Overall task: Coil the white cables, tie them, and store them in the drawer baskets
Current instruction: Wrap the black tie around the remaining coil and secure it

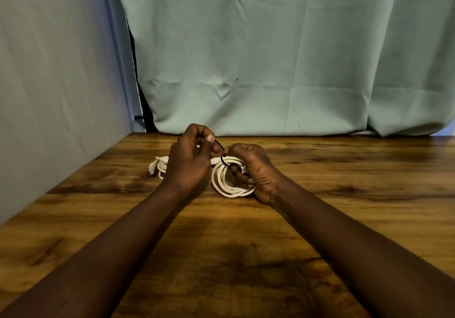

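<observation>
Over the bench, the right hand grips a coiled white cable. The left hand pinches a black tie at its top. Another cable lies behind.

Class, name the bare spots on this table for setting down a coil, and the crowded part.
Bare: the table right of the right hand, and the near strip between the forearms. Crowded: by the left hand, with the coil, black tie and a second cable.
</observation>
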Demonstrator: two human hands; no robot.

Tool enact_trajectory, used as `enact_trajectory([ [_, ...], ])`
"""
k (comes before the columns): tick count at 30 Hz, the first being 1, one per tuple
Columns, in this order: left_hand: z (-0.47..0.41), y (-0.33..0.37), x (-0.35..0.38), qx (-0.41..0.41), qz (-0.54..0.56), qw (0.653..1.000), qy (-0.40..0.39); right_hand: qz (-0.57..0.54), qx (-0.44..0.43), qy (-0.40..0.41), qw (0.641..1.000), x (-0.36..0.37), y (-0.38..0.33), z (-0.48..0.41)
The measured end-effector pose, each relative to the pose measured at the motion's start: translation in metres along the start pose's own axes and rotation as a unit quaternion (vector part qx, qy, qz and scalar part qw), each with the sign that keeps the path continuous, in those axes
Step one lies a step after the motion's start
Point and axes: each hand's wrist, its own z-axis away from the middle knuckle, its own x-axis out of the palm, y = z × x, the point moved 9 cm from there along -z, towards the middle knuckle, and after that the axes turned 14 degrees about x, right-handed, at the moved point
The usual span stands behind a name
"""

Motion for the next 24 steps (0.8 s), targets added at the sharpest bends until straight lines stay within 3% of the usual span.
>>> enact_trajectory([
  [10,0.008,-0.020,0.005,-0.080,0.045,0.995,0.031,-0.076,-0.003,-0.046,0.996,0.011,0.007,-0.004],
  [20,-0.009,0.007,-0.023,0.045,-0.046,0.993,0.098,0.010,-0.018,0.005,1.000,0.015,0.001,0.001],
  [24,-0.014,0.013,-0.027,0.068,-0.028,0.993,0.093,0.014,-0.045,0.002,0.999,0.020,-0.004,0.004],
])
